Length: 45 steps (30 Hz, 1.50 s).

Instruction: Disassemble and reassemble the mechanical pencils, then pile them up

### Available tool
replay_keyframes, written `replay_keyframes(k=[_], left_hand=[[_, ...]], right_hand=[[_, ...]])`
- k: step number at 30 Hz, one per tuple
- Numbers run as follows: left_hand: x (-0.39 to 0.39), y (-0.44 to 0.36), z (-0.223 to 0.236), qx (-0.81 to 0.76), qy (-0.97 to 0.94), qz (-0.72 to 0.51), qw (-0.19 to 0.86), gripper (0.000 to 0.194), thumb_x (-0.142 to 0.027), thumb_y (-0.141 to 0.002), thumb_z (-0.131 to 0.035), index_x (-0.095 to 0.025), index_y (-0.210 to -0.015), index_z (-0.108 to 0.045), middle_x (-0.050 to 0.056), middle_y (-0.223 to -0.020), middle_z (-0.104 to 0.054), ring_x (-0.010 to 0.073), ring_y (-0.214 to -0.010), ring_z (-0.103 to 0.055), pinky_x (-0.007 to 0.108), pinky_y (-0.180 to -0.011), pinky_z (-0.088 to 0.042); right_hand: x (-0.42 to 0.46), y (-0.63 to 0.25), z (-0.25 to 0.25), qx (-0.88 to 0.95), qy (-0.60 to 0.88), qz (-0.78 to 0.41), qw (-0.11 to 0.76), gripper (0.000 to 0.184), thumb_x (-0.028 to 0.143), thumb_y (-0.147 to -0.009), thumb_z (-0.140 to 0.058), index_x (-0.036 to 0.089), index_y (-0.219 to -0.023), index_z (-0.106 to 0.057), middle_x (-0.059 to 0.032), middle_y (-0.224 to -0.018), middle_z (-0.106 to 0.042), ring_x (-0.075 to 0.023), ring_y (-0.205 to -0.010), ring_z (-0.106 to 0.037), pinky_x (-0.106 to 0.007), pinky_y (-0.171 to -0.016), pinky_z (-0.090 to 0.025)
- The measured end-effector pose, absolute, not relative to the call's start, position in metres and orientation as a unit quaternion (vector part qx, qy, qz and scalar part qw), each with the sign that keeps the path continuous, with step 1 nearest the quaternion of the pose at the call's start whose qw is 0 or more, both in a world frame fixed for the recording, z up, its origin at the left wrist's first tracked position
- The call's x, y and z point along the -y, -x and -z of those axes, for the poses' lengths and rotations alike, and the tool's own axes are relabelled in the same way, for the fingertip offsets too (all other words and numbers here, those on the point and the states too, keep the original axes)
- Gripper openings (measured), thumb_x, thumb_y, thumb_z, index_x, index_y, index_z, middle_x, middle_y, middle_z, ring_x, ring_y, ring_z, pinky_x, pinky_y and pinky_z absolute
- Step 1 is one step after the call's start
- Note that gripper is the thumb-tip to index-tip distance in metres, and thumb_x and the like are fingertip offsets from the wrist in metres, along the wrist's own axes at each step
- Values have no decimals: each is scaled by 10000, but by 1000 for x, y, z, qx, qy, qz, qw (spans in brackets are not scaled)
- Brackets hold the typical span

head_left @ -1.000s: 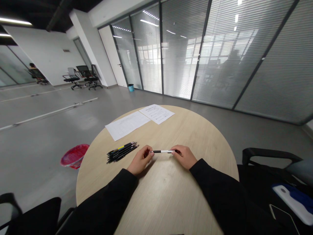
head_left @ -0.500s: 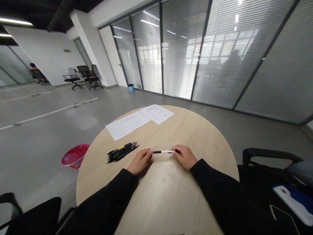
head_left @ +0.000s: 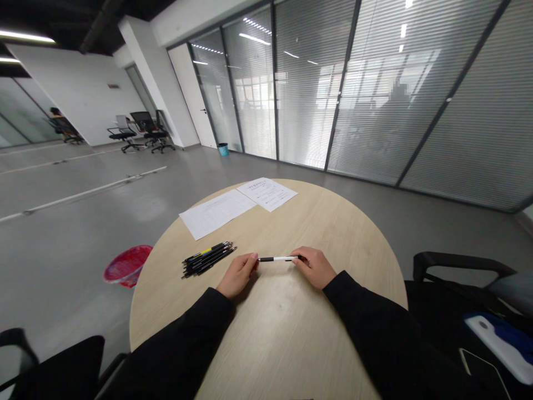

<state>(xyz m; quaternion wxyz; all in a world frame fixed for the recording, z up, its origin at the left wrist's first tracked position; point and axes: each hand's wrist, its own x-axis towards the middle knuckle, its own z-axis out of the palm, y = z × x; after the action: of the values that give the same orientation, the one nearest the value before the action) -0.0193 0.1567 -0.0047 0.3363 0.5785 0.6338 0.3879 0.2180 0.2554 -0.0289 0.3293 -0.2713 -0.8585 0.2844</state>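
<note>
A black-and-white pen (head_left: 278, 259) is held level just above the near middle of the round wooden table (head_left: 333, 222). My right hand (head_left: 315, 266) is closed around its right end, the fingertips pinching it. At the black left end, my left hand (head_left: 239, 273) pinches the tip between thumb and fingers. Both ends of the pen are partly hidden by my fingers. Left of my left hand lies a pile of several black pens (head_left: 208, 260), one with a yellow band.
Two printed sheets, a left one (head_left: 219, 211) and a right one (head_left: 267, 193), lie at the table's far side. A red bin (head_left: 127, 265) stands on the floor at left. A black chair (head_left: 458, 266) with a white-and-blue object (head_left: 499, 344) is at right.
My left thumb and fingertips have shifted very slightly left along the pen's end. My right hand and the pile of pens look unmoved.
</note>
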Motion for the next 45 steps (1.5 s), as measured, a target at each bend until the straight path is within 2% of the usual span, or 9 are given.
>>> replay_keyframes(k=[4,9,12,17,21,25,32,38,45], left_hand=[[-157,20,5,-623,-591,-383,341,465,-564,-914,-431,-188,-643,-478,-48,-540,-399,112,-506,-352,238,-488,-277],[-157,21,7,-596,-602,-414,334,341,-511,-886,-528,-184,-790,-511,-50,-636,-443,113,-577,-400,227,-541,-329],[-156,21,9,-590,-589,-428,350,317,-502,-900,-516,-191,-842,-501,-58,-636,-445,109,-566,-403,227,-544,-334],[-157,22,10,-631,-569,-411,332,457,-548,-939,-389,-177,-705,-515,-39,-582,-442,115,-529,-397,242,-517,-310],[-158,22,8,-635,-584,-374,340,519,-577,-932,-373,-182,-609,-464,-40,-537,-408,112,-514,-353,250,-510,-278],[-157,23,7,-620,-596,-369,352,468,-564,-919,-426,-190,-637,-444,-57,-536,-377,107,-509,-334,241,-500,-263],[-156,23,7,-590,-589,-414,366,336,-514,-888,-527,-190,-801,-504,-63,-598,-434,105,-542,-384,220,-528,-322],[-158,22,10,-635,-570,-396,339,469,-567,-927,-394,-188,-667,-492,-42,-551,-424,113,-500,-380,235,-484,-290],[-158,25,10,-625,-588,-394,329,398,-526,-909,-470,-193,-692,-481,-61,-538,-407,107,-496,-363,229,-487,-277]], right_hand=[[-257,-218,32,860,268,-283,331,145,215,-919,-552,188,-946,-692,-43,-831,-674,-175,-744,-586,-285,-707,-417],[-258,-218,33,858,266,-286,333,147,227,-923,-553,187,-943,-693,-47,-841,-683,-179,-754,-591,-287,-713,-419],[-256,-218,31,857,265,-287,335,143,220,-921,-554,187,-935,-692,-46,-837,-680,-178,-748,-590,-288,-715,-421],[-255,-218,29,858,265,-284,335,147,222,-923,-550,187,-935,-692,-44,-824,-675,-175,-735,-584,-284,-700,-415],[-256,-218,30,858,265,-284,335,144,224,-922,-555,184,-935,-693,-45,-832,-676,-174,-739,-583,-285,-701,-413],[-257,-218,32,859,266,-285,333,149,234,-924,-555,190,-942,-696,-45,-829,-676,-175,-738,-584,-285,-701,-417],[-257,-218,32,856,268,-287,335,140,226,-918,-559,192,-931,-695,-43,-833,-684,-175,-746,-595,-287,-707,-422],[-256,-218,31,856,266,-288,337,142,214,-914,-557,186,-936,-695,-44,-833,-683,-173,-739,-588,-287,-705,-423],[-257,-218,31,857,266,-288,336,140,209,-913,-562,187,-931,-698,-41,-833,-683,-171,-743,-589,-280,-706,-419]])
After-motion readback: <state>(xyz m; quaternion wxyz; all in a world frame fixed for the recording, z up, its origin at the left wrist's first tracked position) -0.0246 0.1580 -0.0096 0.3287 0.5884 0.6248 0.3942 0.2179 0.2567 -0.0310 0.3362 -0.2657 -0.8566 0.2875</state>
